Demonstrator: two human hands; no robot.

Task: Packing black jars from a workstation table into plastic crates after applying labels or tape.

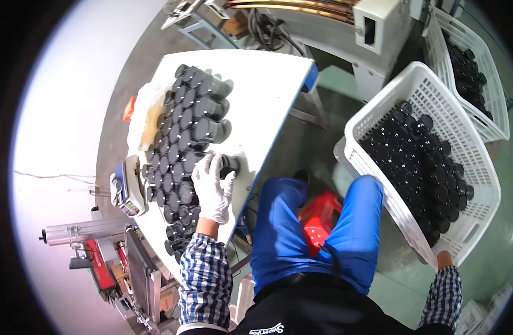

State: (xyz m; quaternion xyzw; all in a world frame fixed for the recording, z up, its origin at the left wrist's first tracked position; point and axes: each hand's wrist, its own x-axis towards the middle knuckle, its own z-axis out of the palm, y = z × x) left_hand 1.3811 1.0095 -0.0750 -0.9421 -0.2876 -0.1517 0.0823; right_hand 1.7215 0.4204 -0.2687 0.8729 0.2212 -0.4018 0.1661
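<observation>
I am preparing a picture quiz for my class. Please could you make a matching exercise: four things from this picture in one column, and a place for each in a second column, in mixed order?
Things:
1. left hand
2. right hand
3. red stool
4. small scale

Places:
A. at the left edge of the white table
B. between the blue trouser legs
C. on a black jar lying on the table
D. at the near corner of the white basket

Pairs: 1-C, 2-D, 3-B, 4-A
</observation>
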